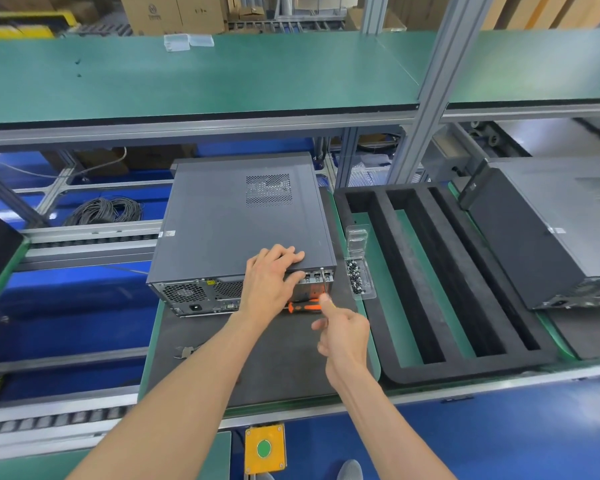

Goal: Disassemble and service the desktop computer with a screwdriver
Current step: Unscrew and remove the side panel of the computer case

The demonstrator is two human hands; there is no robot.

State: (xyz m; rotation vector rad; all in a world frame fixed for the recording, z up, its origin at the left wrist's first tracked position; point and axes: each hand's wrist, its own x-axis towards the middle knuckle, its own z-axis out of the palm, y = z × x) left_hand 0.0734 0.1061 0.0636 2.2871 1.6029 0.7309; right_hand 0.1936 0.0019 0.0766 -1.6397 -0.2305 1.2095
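1. The desktop computer [243, 216] is lying flat on a dark mat [257, 368], rear panel nearest.
2. The left hand [274, 275], fingers spread, is pressing its lid; easing off could let the case slide.
3. The right hand [343, 334] is pinching a thin screwdriver [323, 282] against the rear's right edge; the tip may slip.
4. An orange screwdriver [303, 307] is lying near.

Desktop computer [236, 216]: a dark grey metal case laid flat on its side on a dark mat, rear panel turned toward the viewer, perforated vent in the upper panel. Screwdriver [324, 285]: a thin shaft is held upright against the rear panel's right end.
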